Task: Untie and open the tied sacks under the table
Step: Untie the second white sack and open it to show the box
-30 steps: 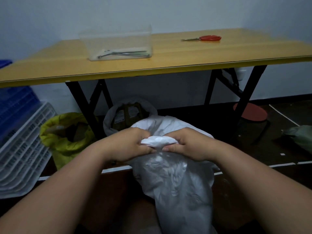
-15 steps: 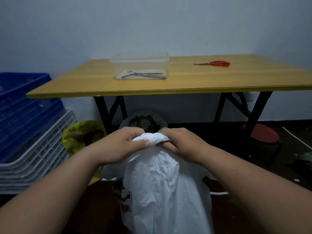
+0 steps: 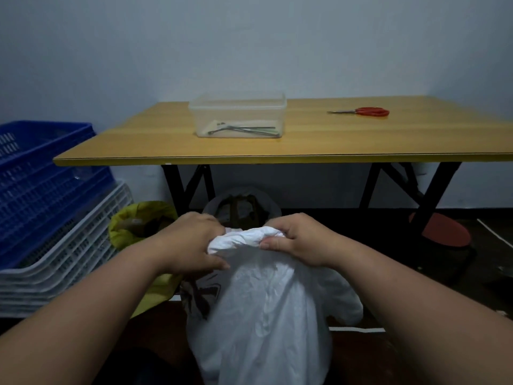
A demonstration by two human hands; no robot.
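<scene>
A white sack [image 3: 266, 315] stands on the floor right in front of me, before the yellow-topped table [image 3: 319, 151]. My left hand [image 3: 191, 243] grips the left side of its bunched mouth, thumb low against the fabric. My right hand [image 3: 297, 237] pinches the right side of the same bunched top between thumb and curled fingers. Behind it, under the table, a grey sack [image 3: 241, 207] stands with its mouth open, and a yellow sack [image 3: 141, 223] stands open at the left.
Stacked blue [image 3: 36, 179] and white crates [image 3: 66, 251] fill the left. On the table sit a clear plastic box [image 3: 238, 115] with thin dark ties inside and red-handled scissors [image 3: 363, 111]. Black table legs [image 3: 180, 187] frame the sacks. A red round object [image 3: 441, 232] lies at the right.
The view has tilted up and the sack's top has risen with both hands. My hands have moved slightly apart, spreading the bunched mouth wider.
</scene>
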